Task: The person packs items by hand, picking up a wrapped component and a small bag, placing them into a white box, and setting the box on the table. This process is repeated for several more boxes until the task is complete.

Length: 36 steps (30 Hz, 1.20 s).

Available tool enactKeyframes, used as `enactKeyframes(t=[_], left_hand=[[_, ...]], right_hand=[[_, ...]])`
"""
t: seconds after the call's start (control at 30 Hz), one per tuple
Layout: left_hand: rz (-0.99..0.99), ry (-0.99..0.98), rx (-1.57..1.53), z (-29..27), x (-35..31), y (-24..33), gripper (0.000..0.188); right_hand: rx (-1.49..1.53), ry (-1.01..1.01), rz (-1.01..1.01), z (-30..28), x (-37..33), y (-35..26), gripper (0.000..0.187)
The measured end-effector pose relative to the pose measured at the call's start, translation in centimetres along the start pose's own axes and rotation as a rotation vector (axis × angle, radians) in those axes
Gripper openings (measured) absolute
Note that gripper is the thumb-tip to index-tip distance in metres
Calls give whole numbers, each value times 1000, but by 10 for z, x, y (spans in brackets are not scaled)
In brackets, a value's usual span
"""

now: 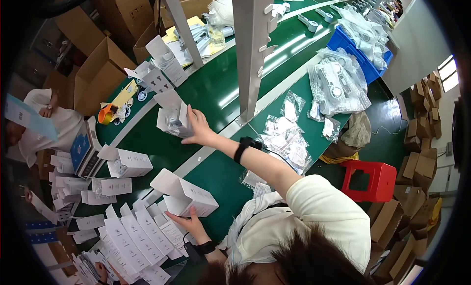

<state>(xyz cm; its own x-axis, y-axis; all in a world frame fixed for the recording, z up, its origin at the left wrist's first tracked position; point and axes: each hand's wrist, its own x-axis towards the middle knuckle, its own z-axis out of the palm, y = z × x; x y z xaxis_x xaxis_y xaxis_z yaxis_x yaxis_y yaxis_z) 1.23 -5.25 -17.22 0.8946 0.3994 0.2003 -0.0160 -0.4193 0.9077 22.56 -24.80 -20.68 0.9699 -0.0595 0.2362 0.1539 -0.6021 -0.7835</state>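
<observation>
Under an open white box (pixel 191 196) with its lid flap raised, my left hand (pixel 192 225) is closed on its lower edge. Whatever is inside that box cannot be made out. My right hand (pixel 200 128) reaches across to a second open white box (pixel 171 119) on the green conveyor belt (pixel 216 86), its fingers against the near side. Something wrapped in clear plastic shows inside this second box. Below my left hand stand several white cartons (pixel 142 231) in rows. Small clear bags (pixel 287 138) with white parts lie on the green table, beyond my right forearm.
A metal post (pixel 249 54) rises beside the belt. At the far right, bagged devices (pixel 338 84) lie by a blue bin (pixel 385 59). A red stool (pixel 370 181) stands on the floor. Orange tape (pixel 105 114) and open boxes are at left, where another person (pixel 39 118) works.
</observation>
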Motion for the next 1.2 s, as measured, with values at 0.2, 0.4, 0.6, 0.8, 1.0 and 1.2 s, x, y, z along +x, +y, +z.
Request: enactKeyframes(t=[0.2,0.4,0.6,0.8,1.0,1.2], left_hand=[[91,-124,-45,-12,26,-13,93],[166,-295,12,-8,35,-6,89],[65,-412,-72,29,42,46,78],[263,-524,26,58,38,84,77],[245,-479,79,64,20,87,79],[118,-314,106,66,9,86,75]], right_hand=[[-2,-8,303,-186,-100,36,16],[-1094,413,778,-356,-55,177,63],[-997,141,650,-391,-64,259,77],[234,420,98,-364,-60,81,67],[1193,357,301,-194,-79,-88,63],[595,289,-15,-112,-103,-105,52]])
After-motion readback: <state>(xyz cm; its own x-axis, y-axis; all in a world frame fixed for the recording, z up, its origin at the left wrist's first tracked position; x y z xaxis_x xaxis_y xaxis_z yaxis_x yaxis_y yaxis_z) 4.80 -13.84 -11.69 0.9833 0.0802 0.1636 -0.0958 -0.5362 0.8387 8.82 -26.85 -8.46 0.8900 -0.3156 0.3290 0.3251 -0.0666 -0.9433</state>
